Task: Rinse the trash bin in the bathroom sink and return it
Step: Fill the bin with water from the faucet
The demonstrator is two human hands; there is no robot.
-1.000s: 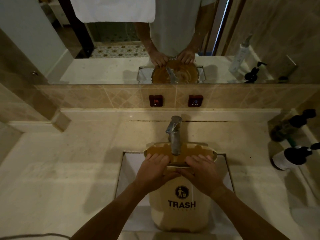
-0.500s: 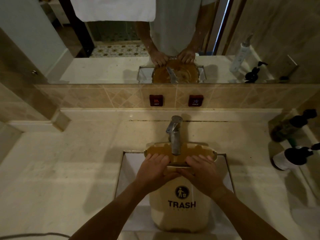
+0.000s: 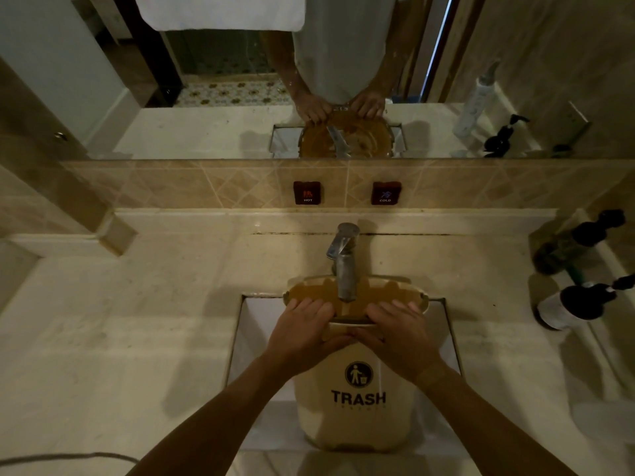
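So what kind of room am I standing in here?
Most likely a bathroom: a sink sunk into a stone counter, a faucet over it with hot and cold labels on the tiled wall behind, a wide mirror, and pump bottles at the right.

Both bare forearms reach forward and converge toward the middle. The left hand and right hand lie side by side, palms down, fingers curled over the near rim of the tan plastic trash bin, thumbs meeting below
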